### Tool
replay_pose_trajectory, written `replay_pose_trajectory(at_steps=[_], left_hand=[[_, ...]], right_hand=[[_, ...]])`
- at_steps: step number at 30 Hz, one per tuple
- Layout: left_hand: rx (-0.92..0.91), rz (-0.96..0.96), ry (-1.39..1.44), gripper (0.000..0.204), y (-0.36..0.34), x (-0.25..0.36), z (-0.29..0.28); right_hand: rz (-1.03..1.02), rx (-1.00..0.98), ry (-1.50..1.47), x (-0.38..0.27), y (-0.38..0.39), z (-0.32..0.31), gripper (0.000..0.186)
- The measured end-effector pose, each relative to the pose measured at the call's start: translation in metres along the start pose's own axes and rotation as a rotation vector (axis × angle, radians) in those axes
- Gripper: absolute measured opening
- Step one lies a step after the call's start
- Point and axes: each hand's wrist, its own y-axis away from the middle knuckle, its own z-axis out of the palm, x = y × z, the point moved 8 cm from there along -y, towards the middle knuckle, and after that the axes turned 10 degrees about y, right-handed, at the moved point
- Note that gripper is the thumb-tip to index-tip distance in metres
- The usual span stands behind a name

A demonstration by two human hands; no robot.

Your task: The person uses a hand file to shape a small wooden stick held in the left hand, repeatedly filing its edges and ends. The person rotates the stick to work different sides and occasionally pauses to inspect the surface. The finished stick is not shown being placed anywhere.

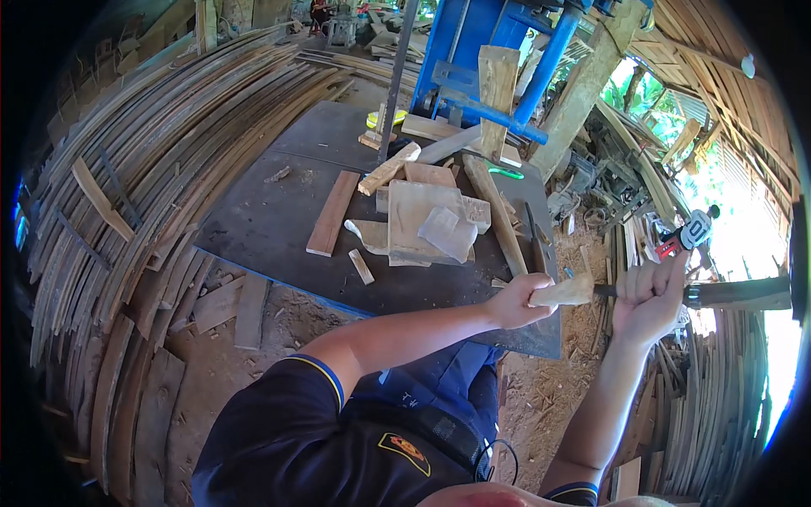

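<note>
My left hand [517,302] grips a short, pale piece of wood [563,292], held level over the right edge of the dark worktable [279,220]. Just right of it, my right hand [646,300] is closed, its fingers curled beside a dark horizontal shaft [735,294] with a metal collar. A black, white and red tool [688,232] sits directly above those fingers; what exactly they grip is unclear. On the table lie stacked wooden blocks [414,224], a reddish board [332,215], a small offcut [361,267] and a long stick [494,215].
A tall blue machine [456,59] stands at the table's back, with an upright plank [498,76] against it. Long timber strips [135,194] are piled along the left, more [710,397] at the right. A wooden post [574,110] rises behind; a distant person [319,15] is at the back.
</note>
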Motion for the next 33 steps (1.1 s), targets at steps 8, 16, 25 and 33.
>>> replay_pose_trajectory(at_steps=[8, 16, 25, 33], left_hand=[[0.221, -0.273, 0.011, 0.035, -0.001, -0.006, -0.007], [0.063, -0.365, -0.036, 0.026, -0.002, -0.008, 0.005], [0.034, -0.377, -0.08, 0.017, -0.001, -0.01, 0.004], [0.03, -0.45, -0.106, 0.018, -0.001, -0.01, 0.004]], right_hand=[[0.068, -0.175, -0.053, -0.009, 0.004, 0.012, 0.05], [0.027, 0.069, 0.058, 0.011, -0.006, 0.021, 0.049], [-0.042, 0.179, 0.284, -0.024, -0.007, 0.029, 0.049], [-0.122, 0.056, 0.262, -0.053, -0.01, 0.039, 0.049]])
